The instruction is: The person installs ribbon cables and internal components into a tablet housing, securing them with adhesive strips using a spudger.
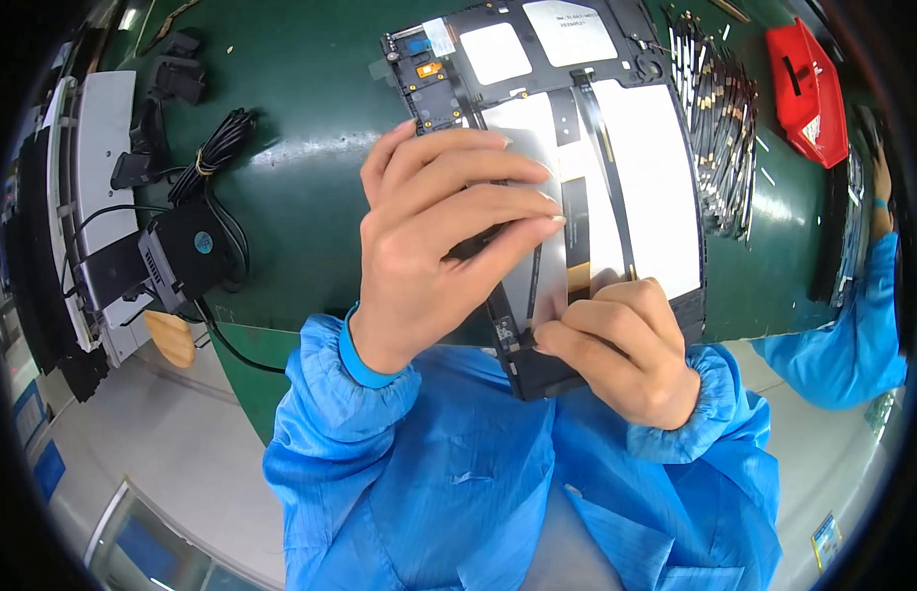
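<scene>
Head view: left hand [429, 231] arches over device [660, 187].

The dark green tabletop [311, 197] carries a tied black cable [214, 148] and a black box [188, 261] at the left, thin strips [715, 148] heaped at the right, and a red bin [818, 103] beyond them. Whether the device [660, 177] rests on it is unclear.
</scene>
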`<action>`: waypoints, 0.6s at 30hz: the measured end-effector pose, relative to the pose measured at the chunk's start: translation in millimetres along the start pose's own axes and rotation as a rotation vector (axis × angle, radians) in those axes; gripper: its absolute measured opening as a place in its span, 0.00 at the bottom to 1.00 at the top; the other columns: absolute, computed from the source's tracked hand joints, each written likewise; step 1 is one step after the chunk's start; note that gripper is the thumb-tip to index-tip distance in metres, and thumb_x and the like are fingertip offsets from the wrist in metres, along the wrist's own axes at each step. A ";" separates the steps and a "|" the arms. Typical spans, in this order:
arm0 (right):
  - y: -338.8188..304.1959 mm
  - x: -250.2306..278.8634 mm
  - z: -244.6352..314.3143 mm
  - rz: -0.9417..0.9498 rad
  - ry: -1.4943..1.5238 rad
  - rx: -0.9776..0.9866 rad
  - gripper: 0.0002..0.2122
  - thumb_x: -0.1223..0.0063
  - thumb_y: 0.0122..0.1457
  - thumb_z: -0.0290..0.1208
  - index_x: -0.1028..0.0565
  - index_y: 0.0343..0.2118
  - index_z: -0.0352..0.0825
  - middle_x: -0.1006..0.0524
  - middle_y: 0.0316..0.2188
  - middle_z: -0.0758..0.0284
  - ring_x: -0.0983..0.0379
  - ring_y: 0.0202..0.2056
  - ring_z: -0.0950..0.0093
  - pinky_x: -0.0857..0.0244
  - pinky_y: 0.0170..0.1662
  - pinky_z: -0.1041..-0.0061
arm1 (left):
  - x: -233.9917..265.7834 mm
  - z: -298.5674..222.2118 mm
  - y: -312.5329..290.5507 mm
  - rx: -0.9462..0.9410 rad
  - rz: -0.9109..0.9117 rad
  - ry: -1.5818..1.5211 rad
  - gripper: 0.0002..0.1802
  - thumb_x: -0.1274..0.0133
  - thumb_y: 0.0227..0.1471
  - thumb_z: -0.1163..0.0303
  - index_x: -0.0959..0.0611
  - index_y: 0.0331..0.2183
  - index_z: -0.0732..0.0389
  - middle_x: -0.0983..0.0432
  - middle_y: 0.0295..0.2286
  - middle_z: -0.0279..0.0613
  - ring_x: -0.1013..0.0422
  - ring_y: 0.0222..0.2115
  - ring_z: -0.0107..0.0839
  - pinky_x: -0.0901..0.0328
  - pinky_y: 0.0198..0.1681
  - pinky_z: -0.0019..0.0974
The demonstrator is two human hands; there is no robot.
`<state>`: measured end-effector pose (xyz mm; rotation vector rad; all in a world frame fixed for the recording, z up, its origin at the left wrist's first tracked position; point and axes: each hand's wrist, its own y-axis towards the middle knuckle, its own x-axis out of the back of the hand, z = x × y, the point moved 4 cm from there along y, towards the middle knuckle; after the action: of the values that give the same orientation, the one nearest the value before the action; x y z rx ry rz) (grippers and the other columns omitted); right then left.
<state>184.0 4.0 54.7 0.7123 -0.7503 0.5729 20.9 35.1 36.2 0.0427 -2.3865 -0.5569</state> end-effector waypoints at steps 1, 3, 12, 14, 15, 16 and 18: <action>0.1 0.1 0.1 0.001 0.000 0.004 0.13 0.46 0.33 0.27 0.23 0.28 0.32 0.28 0.31 0.69 0.33 0.32 0.73 0.36 0.32 0.76 | -0.2 -0.1 0.1 0.002 -0.001 -0.011 0.08 0.36 0.33 0.74 0.16 0.23 0.56 0.21 0.30 0.31 0.30 0.40 0.33 0.47 0.51 0.42; 0.8 0.3 -0.3 0.003 -0.006 0.003 0.13 0.46 0.33 0.27 0.23 0.27 0.33 0.28 0.31 0.69 0.33 0.32 0.73 0.36 0.31 0.76 | -0.3 0.8 -0.1 0.006 -0.006 -0.020 0.08 0.36 0.33 0.74 0.16 0.23 0.56 0.21 0.30 0.31 0.30 0.40 0.32 0.47 0.51 0.41; 1.0 1.6 0.9 0.033 -0.032 -0.018 0.12 0.44 0.35 0.27 0.23 0.27 0.34 0.27 0.32 0.70 0.33 0.31 0.75 0.38 0.30 0.78 | -0.2 -0.1 1.4 0.031 0.001 -0.035 0.07 0.36 0.33 0.75 0.16 0.23 0.56 0.21 0.30 0.32 0.30 0.39 0.33 0.46 0.49 0.39; 2.3 1.9 1.9 0.029 -0.039 -0.024 0.11 0.43 0.35 0.27 0.23 0.27 0.34 0.26 0.35 0.70 0.33 0.31 0.75 0.38 0.30 0.78 | -0.1 -1.2 0.7 0.025 0.004 -0.010 0.08 0.36 0.33 0.75 0.16 0.24 0.57 0.21 0.29 0.31 0.30 0.40 0.34 0.45 0.49 0.40; 2.4 2.2 1.7 0.026 -0.045 -0.029 0.10 0.43 0.36 0.27 0.23 0.26 0.34 0.24 0.37 0.69 0.33 0.31 0.75 0.38 0.29 0.78 | 0.2 -2.5 1.5 0.022 0.005 -0.012 0.08 0.36 0.33 0.75 0.16 0.24 0.57 0.21 0.29 0.31 0.30 0.40 0.34 0.45 0.49 0.40; 1.5 2.6 1.1 0.024 -0.048 -0.031 0.10 0.43 0.36 0.27 0.23 0.26 0.34 0.24 0.37 0.69 0.33 0.31 0.75 0.38 0.29 0.78 | 0.3 -3.1 2.8 0.051 0.018 -0.010 0.11 0.35 0.32 0.75 0.16 0.26 0.57 0.21 0.30 0.32 0.30 0.40 0.34 0.45 0.50 0.41; 0.1 2.2 1.0 0.047 -0.045 -0.009 0.09 0.44 0.37 0.28 0.23 0.26 0.33 0.24 0.41 0.67 0.34 0.31 0.75 0.38 0.29 0.78 | 0.4 -4.8 2.1 0.081 0.031 -0.006 0.13 0.35 0.32 0.74 0.17 0.28 0.58 0.21 0.31 0.33 0.30 0.41 0.34 0.45 0.51 0.42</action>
<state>184.8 3.8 57.0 0.7024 -0.8130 0.5975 23.8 35.1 40.5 0.0393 -2.4104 -0.4465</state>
